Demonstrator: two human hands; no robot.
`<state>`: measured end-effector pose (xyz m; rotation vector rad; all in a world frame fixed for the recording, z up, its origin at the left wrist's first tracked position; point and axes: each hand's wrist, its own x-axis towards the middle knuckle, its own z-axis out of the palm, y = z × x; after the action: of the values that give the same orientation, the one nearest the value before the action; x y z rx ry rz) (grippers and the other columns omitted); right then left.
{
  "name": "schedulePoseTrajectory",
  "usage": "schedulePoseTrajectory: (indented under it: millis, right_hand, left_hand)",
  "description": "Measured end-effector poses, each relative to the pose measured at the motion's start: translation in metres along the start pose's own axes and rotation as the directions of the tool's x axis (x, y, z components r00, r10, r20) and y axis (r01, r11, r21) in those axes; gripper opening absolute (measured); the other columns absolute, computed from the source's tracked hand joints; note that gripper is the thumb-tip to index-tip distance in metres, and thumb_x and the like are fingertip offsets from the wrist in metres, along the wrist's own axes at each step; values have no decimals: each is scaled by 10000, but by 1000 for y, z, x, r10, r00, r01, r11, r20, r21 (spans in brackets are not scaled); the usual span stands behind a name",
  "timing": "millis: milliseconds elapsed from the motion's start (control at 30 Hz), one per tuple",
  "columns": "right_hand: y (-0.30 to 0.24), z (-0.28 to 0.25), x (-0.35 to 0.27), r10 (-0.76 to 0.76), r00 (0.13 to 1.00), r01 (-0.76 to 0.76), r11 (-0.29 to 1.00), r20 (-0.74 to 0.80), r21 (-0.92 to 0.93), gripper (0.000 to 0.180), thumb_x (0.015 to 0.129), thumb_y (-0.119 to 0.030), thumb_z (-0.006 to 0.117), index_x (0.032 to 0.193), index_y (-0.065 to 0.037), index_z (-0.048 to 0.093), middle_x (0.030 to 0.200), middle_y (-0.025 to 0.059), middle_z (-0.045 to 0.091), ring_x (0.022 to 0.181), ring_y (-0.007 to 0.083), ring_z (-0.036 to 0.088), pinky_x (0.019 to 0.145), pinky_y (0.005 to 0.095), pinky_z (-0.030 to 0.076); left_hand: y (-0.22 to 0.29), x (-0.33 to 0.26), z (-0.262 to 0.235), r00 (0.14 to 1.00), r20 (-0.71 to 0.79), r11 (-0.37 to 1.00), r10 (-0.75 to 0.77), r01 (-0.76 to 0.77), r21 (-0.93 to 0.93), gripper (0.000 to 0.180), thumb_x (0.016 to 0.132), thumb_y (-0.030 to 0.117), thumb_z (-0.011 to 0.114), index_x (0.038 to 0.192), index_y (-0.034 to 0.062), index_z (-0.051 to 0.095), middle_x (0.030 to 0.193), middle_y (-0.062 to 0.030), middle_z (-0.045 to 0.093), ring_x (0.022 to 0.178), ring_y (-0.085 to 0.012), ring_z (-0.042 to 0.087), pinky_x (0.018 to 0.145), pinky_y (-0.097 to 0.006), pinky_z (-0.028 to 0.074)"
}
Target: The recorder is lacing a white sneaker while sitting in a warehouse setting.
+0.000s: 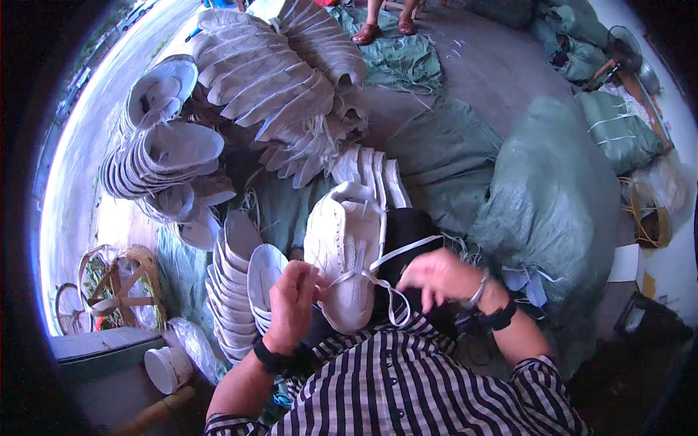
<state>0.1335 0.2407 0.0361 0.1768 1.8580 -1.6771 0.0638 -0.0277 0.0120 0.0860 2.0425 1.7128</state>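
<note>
Head cam, looking down at lap. White shoe (345, 251) lies on the lap over dark cloth, toe pointing away from the person, heel end toward the striped shirt (407, 385). White lace (378, 280) runs across the shoe's lower half, w/ a loop hanging near the shirt and one flat strand going up-right past the right hand. Left hand (293, 301) sits at the shoe's left edge, fingers curled shut, pinching the lace end at approx the lowest eyelets. Right hand (440, 276) is just right of the shoe, fingers bent down and half curled; blurred, so can't tell if it actually grips the lace or only touches it. Both wrists have dark bands, right one also a bangle. Left of the lap: stacks of white shoe uppers (233, 291), nested on edge. Further up: bigger piles of white uppers (276, 80), fanned out. Right side: large green sacks (552, 196), stuffed, on the floor. Top edge: another person's feet (385, 29) in sandals. Bottom left: small white bucket (166, 368), near the left forearm.
</note>
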Motion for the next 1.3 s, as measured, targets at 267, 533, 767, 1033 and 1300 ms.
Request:
schedulePoseTrajectory:
  millis: [267, 533, 767, 1033, 1300]
  right_hand:
    - [-28, 13, 57, -218, 939, 285, 927, -267, 245, 307, 925, -237, 440, 1015, 28, 566, 713, 113, 640, 395, 88, 517, 357, 188, 368]
    - [-23, 40, 77, -76, 996, 85, 971, -47, 221, 317, 916, -260, 449, 747, -8, 544, 570, 110, 603, 356, 138, 542, 304, 209, 365]
    - [-15, 44, 71, -53, 997, 63, 973, -52, 221, 334, 921, -259, 433, 749, -2, 560, 554, 109, 597, 356, 138, 542, 308, 210, 379]
    - [-12, 45, 69, -44, 999, 48, 932, -21, 358, 312, 908, -262, 474, 804, 5, 598, 556, 107, 599, 365, 139, 547, 315, 211, 390]
    - [-18, 52, 62, -79, 992, 105, 947, -97, 305, 330, 905, -282, 507, 744, -9, 602, 554, 90, 592, 386, 123, 539, 361, 206, 421]
  left_hand:
    - [1, 9, 2, 912, 303, 787, 278, -397, 473, 148, 836, 128, 525, 792, -12, 546, 724, -180, 514, 686, -324, 542, 622, -374, 441]
    - [-5, 7, 3, 967, 217, 898, 134, -211, 387, 202, 833, 177, 521, 775, -8, 579, 678, -163, 567, 627, -281, 571, 583, -347, 450]
    - [-11, -2, 9, 981, 151, 942, 119, -160, 296, 246, 852, 229, 518, 798, 0, 589, 617, -143, 556, 554, -242, 563, 551, -333, 447]
    - [-2, 0, 9, 985, 165, 919, 54, -113, 377, 251, 823, 258, 551, 778, 15, 588, 617, -164, 560, 584, -284, 578, 547, -367, 438]
    - [9, 5, 29, 934, 113, 640, 338, -317, 700, 180, 818, 231, 525, 717, 93, 579, 617, -141, 585, 586, -334, 594, 512, -412, 455]
